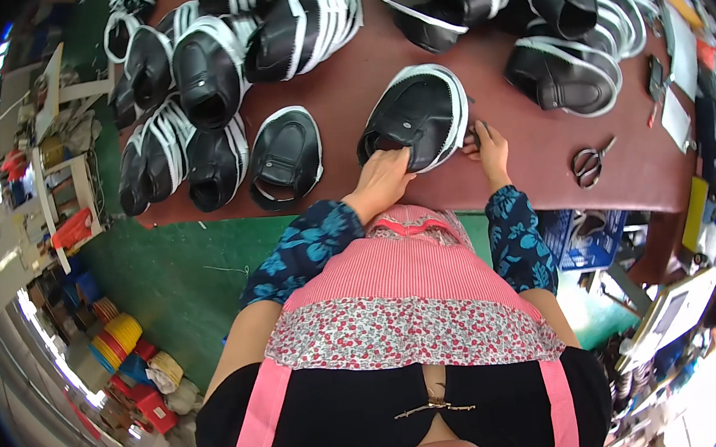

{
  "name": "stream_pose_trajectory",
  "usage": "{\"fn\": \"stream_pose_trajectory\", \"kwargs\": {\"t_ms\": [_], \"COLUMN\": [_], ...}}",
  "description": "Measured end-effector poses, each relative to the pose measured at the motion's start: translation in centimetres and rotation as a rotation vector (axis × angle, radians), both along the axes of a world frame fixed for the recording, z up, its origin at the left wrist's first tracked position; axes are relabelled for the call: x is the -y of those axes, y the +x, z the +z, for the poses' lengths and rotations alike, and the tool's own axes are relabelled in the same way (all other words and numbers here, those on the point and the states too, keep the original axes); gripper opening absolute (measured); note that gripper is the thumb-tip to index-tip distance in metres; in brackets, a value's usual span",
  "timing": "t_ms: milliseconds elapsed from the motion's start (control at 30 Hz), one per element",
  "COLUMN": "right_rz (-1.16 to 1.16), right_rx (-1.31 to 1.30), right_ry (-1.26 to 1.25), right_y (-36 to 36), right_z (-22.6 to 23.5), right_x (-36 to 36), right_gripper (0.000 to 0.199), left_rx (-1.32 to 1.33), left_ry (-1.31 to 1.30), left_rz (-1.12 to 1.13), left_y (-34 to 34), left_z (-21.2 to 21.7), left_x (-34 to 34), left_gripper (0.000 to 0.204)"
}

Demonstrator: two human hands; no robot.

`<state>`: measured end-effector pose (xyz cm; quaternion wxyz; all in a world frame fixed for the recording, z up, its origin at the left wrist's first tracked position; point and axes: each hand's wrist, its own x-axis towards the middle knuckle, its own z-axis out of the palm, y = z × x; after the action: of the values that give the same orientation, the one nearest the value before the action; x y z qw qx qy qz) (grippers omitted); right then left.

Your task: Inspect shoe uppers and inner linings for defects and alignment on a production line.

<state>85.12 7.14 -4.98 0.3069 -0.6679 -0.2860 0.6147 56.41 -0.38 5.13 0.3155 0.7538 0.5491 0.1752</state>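
A black shoe upper [414, 117] with a white stitched edge lies at the front of the brown-red table, its toe pointing away from me. My left hand [384, 179] grips its near opening, with fingers tucked inside. Just right of the white edge, my right hand [490, 148] has its fingers curled in a pinch close to the tabletop. Whatever is between those fingertips, perhaps a thread, is too small to make out. Another black upper [285, 154] rests alone to the left. Dark-handled scissors [591, 166] lie on the table to the right of my right hand.
Stacks of nested black uppers with white edges [311, 28] fill the table's far left. More uppers [565, 75] are piled at the far right. A blue crate [586, 239] stands below the table's right front edge. Yellow and red containers [117, 340] sit on the green floor at left.
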Motion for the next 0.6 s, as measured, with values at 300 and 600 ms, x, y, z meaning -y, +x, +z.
{"fn": "stream_pose_trajectory", "kwargs": {"t_ms": [300, 600], "right_rz": [-0.028, 0.185], "right_rx": [-0.085, 0.812], "right_ry": [-0.138, 1.127], "right_y": [1.4, -15.9], "right_z": [1.0, 13.5], "right_x": [-2.1, -12.5], "right_gripper": [0.040, 0.014], "left_rx": [-0.294, -0.425], "left_ry": [0.236, 0.141], "left_rz": [0.438, 0.425], "left_y": [-15.7, -17.5], "left_z": [10.3, 7.3], "left_x": [-3.4, -17.1], "left_gripper": [0.034, 0.033]}}
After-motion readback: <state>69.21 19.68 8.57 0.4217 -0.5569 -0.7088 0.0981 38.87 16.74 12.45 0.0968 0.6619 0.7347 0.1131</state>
